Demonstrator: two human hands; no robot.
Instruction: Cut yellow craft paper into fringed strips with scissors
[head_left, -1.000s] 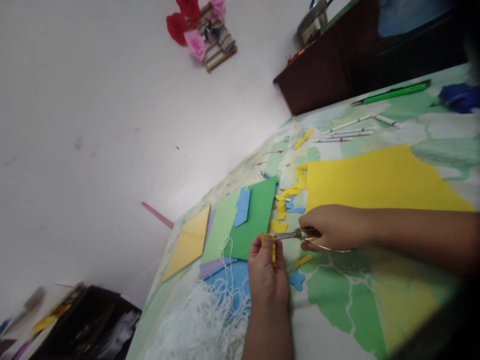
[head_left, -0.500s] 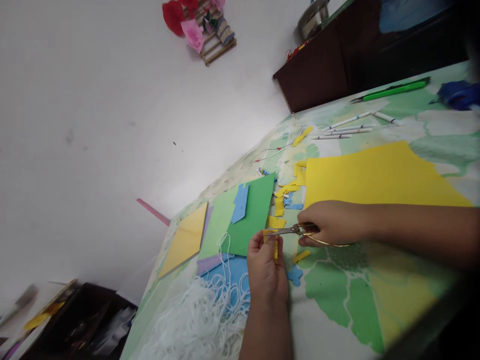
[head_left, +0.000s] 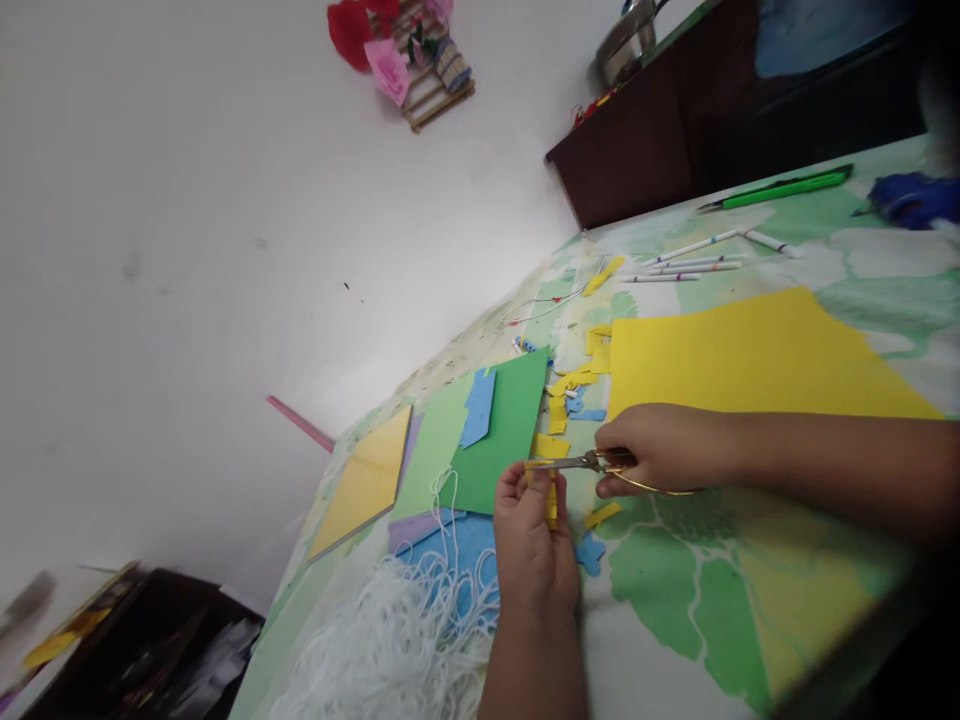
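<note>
In the head view, the left hand (head_left: pixel 536 550) pinches a small yellow piece (head_left: pixel 553 507) narrowly between thumb and fingers, while the right hand (head_left: pixel 660 445) is curled round the handles of scissors (head_left: pixel 574 462), the blades against the piece's upper edge. Trimming looks to be in hand; a further snip would call for blades kept clear of the fingertips. The piece, held over the table (head_left: pixel 637 660) between its near edge and the wall-side edge, is bright yellow and seemingly notched (fingers hide much of it).
</note>
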